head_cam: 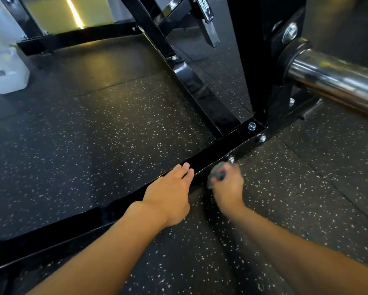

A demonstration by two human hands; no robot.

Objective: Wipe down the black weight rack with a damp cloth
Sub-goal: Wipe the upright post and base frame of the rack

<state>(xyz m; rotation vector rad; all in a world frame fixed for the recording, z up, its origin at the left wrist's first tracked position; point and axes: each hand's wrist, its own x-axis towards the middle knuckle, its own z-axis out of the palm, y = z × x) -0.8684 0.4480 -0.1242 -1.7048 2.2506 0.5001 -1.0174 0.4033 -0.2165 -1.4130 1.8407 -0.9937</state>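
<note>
The black weight rack [219,152] stands on the floor, and its low base bar runs from the lower left up to a bolted corner at the upright post. My left hand [170,192] rests flat on top of that bar with its fingers straight. My right hand [227,186] grips a bunched grey cloth [218,170] and holds it against the near side of the bar, just below a silver bolt. The right hand is blurred.
A chrome weight peg [336,81] juts out at the upper right. A second black base bar [76,39] lies at the back left, with a white container [6,69] beside it. Speckled black rubber flooring [93,128] spreads all around.
</note>
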